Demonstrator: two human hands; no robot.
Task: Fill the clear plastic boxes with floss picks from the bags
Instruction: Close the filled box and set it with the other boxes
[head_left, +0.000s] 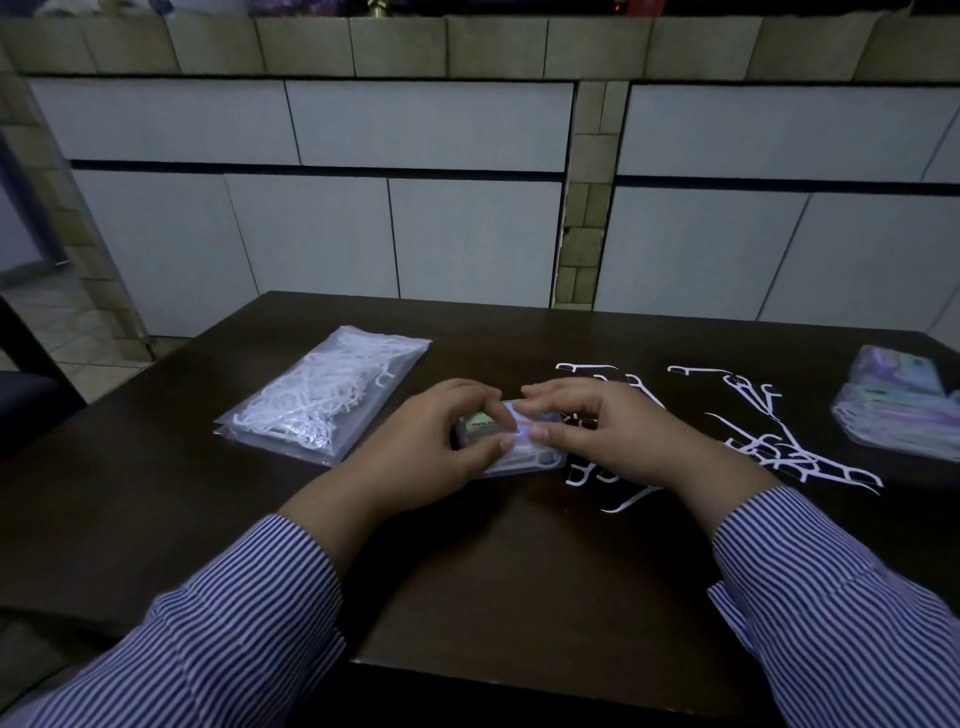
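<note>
A clear plastic box (524, 457) with white floss picks inside lies on the dark table (493, 561) at the centre. My left hand (436, 441) grips its left end, fingers curled over the far edge and thumb on the lid. My right hand (592, 426) holds its right end, fingers over the far edge and thumb pressed on top. A clear bag (322, 395) full of white floss picks lies to the left. Loose floss picks (769, 441) are scattered on the table to the right of my right hand.
A stack of clear boxes (898, 410) sits at the table's right edge. White cabinet panels and a tiled wall rise behind the table. A dark chair stands at the far left. My striped sleeves reach over the near table edge.
</note>
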